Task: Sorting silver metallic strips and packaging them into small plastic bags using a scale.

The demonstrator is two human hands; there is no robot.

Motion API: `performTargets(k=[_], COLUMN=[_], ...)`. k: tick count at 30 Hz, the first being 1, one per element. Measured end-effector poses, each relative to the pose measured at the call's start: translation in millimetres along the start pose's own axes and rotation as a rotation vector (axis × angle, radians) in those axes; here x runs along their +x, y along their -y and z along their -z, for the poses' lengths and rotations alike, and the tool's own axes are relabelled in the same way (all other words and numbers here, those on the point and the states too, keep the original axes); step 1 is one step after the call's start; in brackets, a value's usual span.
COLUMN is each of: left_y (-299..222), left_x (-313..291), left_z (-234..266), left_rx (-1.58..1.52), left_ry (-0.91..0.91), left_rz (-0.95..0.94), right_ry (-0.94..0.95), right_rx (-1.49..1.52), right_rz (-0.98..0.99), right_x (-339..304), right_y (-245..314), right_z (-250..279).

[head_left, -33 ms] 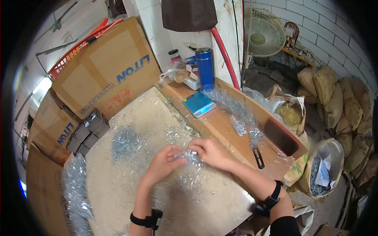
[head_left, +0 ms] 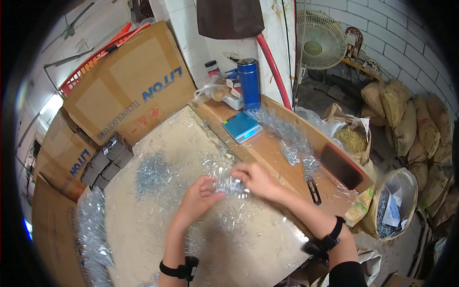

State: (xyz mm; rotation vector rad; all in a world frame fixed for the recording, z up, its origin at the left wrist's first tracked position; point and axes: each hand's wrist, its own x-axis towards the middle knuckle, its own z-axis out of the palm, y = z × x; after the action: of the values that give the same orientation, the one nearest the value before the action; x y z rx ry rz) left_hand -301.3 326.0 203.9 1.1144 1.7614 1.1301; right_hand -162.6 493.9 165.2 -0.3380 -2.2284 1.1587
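My left hand (head_left: pixel 200 193) is closed, with thumb and fingers at the left edge of a small clear plastic bag (head_left: pixel 226 183). At the bag's right side my right hand (head_left: pixel 256 179) is curled in a pinch on it. The plastic is shiny and blurred, so its contents cannot be made out. Under and around the hands, thin silvery metal pins (head_left: pixel 230 217) lie scattered over the pale worktop (head_left: pixel 129 229). Left of my hands sits a denser pile of pins (head_left: pixel 153 173). A heap of clear small bags (head_left: pixel 93 225) lies along the worktop's left edge.
A blue digital scale (head_left: pixel 241 126) and a blue flask (head_left: pixel 248 83) stand on the wooden shelf beyond the worktop. More pins (head_left: pixel 287 134), a black-handled tool (head_left: pixel 313 191) and a phone (head_left: pixel 341 167) are there too. Cardboard boxes (head_left: pixel 129 86) wall the left; an open sack (head_left: pixel 406 191) stands right.
My right hand has shifted slightly up and to the right, away from the left. More of the clear plastic bag shows between my hands. The left hand stays nearly in place.
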Motion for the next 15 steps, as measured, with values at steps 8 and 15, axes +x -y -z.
performTargets(k=[8,15], left_y=[2.8,22.6], left_x=[-55.9,-103.9], left_z=[-12.0,-2.2], left_rx=[0.224,0.587], left_ry=[0.024,-0.075], left_rz=[-0.036,-0.124], right_ry=[-0.35,-0.676], right_rx=[-0.15,-0.672], right_rz=[-0.394,-0.198], right_x=[126.8,131.3], right_y=[-101.6,-105.5], right_z=[8.6,1.1])
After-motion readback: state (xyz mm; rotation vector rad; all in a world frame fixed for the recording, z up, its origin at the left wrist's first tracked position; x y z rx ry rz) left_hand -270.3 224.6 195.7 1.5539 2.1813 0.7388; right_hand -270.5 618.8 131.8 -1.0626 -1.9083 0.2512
